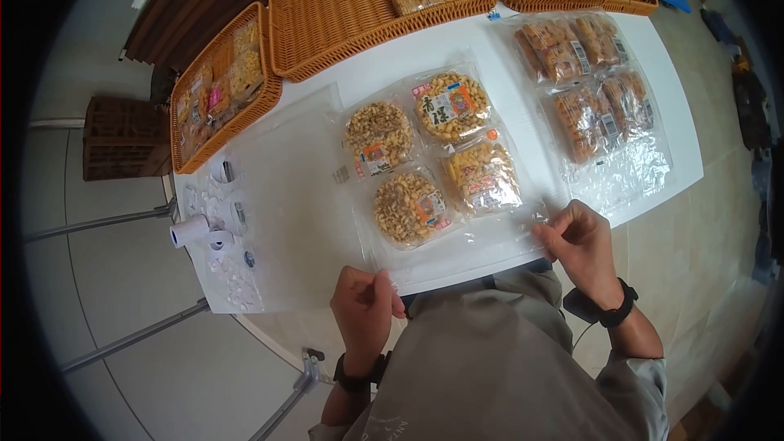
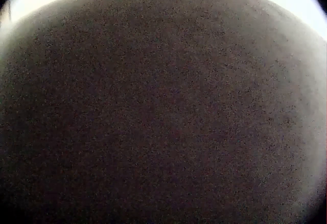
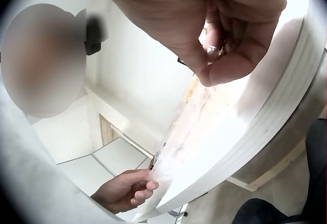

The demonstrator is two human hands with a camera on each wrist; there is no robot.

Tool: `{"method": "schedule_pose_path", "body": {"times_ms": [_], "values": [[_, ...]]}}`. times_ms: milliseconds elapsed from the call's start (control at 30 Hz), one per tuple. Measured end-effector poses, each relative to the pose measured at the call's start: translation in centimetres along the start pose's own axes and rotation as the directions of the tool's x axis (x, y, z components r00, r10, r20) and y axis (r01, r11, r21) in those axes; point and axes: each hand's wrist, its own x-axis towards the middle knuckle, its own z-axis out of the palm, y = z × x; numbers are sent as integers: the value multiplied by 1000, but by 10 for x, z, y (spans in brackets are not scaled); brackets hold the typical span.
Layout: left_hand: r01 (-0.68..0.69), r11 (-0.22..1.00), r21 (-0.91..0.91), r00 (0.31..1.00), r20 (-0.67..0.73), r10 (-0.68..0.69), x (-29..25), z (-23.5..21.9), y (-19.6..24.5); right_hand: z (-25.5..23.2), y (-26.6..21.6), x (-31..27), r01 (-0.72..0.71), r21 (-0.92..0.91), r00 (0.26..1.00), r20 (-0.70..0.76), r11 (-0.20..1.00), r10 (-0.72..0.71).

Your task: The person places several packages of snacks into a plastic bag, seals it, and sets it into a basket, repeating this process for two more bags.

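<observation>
A clear plastic bag lies flat on the white table with several round, individually wrapped puffed-grain cakes inside. At its near left corner my left hand pinches the film between thumb and fingers. My right hand pinches the near right corner the same way. In the right wrist view the right hand looms close, thumb and fingertip together, and the left hand grips film farther off. Dark cloth fills most of the left wrist view.
Another clear bag with wrapped brown snacks lies on the right. Wicker baskets line the far edge, some holding snack packs. Flat empty plastic film lies left of the cakes. A white label roll and sticker scraps sit at the left edge.
</observation>
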Motion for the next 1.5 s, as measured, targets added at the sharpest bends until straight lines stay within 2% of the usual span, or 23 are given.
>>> {"method": "schedule_pose_path", "body": {"times_ms": [67,167,267,367,467,500,567,667,767,967,1167,1500], "values": [[-73,995,66,997,-18,74,4,1,1,-2,2,2,21,-38,999,28,999,-20],[-69,985,157,992,-93,84,6,3,-2,0,5,5,83,-55,996,34,995,-81],[-236,861,451,938,-125,323,4,-1,-10,2,4,5,77,-19,996,46,997,-76],[-385,732,562,847,-99,522,1,0,-2,2,-1,6,16,37,997,71,999,-19],[-564,555,611,728,50,684,-6,8,20,2,0,6,-11,71,996,90,997,5],[-647,463,606,686,197,700,-5,9,20,2,1,6,-13,79,996,93,997,6],[-797,273,539,557,480,678,-3,11,20,3,-1,6,-22,81,996,94,996,14],[-841,142,521,484,609,628,-1,25,16,2,-1,6,-32,97,995,102,995,23],[-852,31,522,433,671,601,13,26,6,1,2,6,-23,114,994,105,993,11],[-849,46,527,418,616,667,14,25,7,0,3,7,-15,138,996,90,990,3],[-834,77,546,434,565,702,20,23,12,0,1,6,-26,124,996,93,992,14],[-834,55,549,426,576,698,46,17,23,9,7,4,55,103,994,86,993,-64]]}}
